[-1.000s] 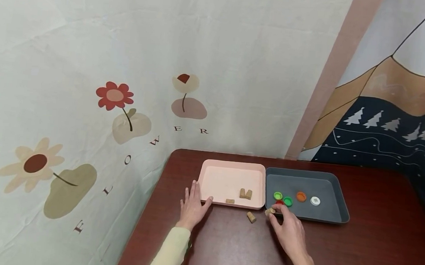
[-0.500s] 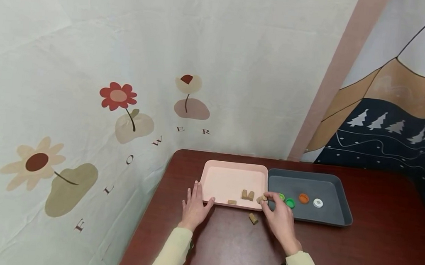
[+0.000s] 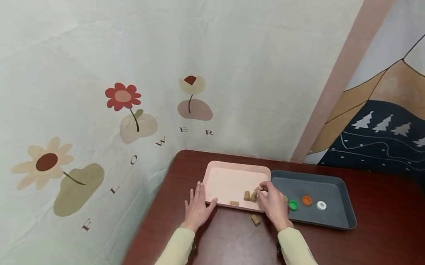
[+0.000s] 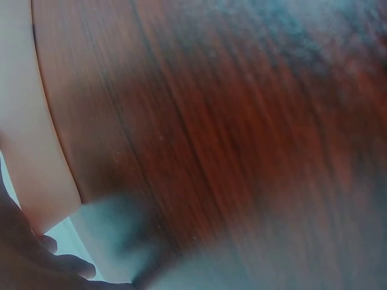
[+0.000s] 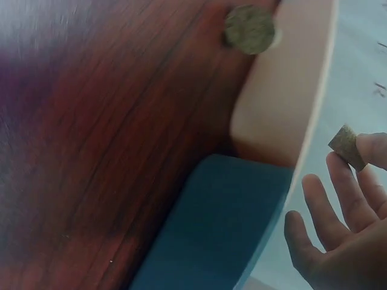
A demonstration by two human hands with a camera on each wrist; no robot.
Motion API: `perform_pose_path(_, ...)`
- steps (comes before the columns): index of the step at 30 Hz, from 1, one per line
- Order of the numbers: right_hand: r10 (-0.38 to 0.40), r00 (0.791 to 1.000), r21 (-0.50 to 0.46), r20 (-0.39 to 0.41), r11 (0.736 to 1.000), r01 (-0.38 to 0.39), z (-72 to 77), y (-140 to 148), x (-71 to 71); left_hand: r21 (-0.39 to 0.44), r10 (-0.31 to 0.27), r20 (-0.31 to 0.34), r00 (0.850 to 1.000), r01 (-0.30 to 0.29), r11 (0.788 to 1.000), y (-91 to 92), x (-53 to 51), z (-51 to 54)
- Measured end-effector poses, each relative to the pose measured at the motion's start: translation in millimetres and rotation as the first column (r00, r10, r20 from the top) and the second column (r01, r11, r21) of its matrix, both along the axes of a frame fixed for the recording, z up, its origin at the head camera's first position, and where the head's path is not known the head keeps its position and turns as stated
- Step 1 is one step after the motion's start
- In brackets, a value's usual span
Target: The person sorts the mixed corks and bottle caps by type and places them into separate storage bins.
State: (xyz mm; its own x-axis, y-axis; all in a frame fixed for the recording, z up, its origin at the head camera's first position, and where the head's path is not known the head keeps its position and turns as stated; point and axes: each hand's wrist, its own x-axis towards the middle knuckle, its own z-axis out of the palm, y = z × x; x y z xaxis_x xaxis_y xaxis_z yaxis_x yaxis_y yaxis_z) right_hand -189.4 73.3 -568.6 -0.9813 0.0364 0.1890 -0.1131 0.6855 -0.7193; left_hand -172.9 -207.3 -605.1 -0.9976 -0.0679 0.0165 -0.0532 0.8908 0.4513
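Over the right part of the pink tray (image 3: 227, 177), my right hand (image 3: 275, 207) pinches a cork (image 5: 346, 145) between thumb and fingertips. Just left of these fingertips, two corks (image 3: 247, 195) lie side by side in the tray. Another cork (image 3: 234, 203) lies along the tray's front wall. On the table in front of the tray is a loose cork (image 3: 255, 220), whose round end shows in the right wrist view. My left hand (image 3: 196, 209) rests at the tray's front left corner with fingers extended; only part of it shows, dark, in the left wrist view.
A dark grey tray (image 3: 315, 183) adjoins the pink one on the right. In it lie an orange cap (image 3: 306, 200), a white cap (image 3: 321, 205) and a green cap (image 3: 293, 205); my right hand partly covers its left side. A curtain-like wall stands behind the table (image 3: 226, 241).
My right hand has carried the cork left, from the grey tray's front edge to above the pink tray beside the two corks. The left hand stays at the tray corner.
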Motion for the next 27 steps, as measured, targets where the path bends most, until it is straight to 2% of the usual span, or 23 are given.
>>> perform_pose_path(4, 0.055, 0.995, 0.147, -0.078, 0.988, -0.043, -5.1, -7, -10.9, -0.008, 0.000, -0.001, 1.000, 0.000, 1.000, -0.4, 1.0, 1.6)
perform_pose_path(8, 0.099, 0.985, 0.282, -0.142, 0.958, -0.055, -9.0, -13, -19.7, -0.015, -0.005, -0.007, 1.000, 0.004, 1.000, -0.5, 1.4, 1.8)
perform_pose_path(11, 0.102, 0.983, 0.346, -0.153, 0.937, -0.043, -10.6, -16, -23.5, -0.015, -0.006, -0.009, 1.000, 0.006, 1.000, -0.5, 2.3, 2.0)
perform_pose_path(20, 0.096, 0.989, 0.466, -0.115, 0.884, -0.032, -13.0, -27, -32.4, -0.006, -0.001, -0.042, 0.999, 0.000, 1.000, -0.5, 4.5, 1.8)
perform_pose_path(24, 0.079, 0.990, 0.470, -0.120, 0.882, -0.013, -13.0, -28, -34.7, -0.001, -0.006, -0.045, 0.999, 0.006, 1.000, 0.7, 3.8, 0.6)
perform_pose_path(27, 0.079, 0.991, 0.451, -0.107, 0.892, -0.022, -11.4, -27, -34.2, -0.003, -0.010, -0.050, 0.999, 0.010, 1.000, 0.2, 3.2, -0.9)
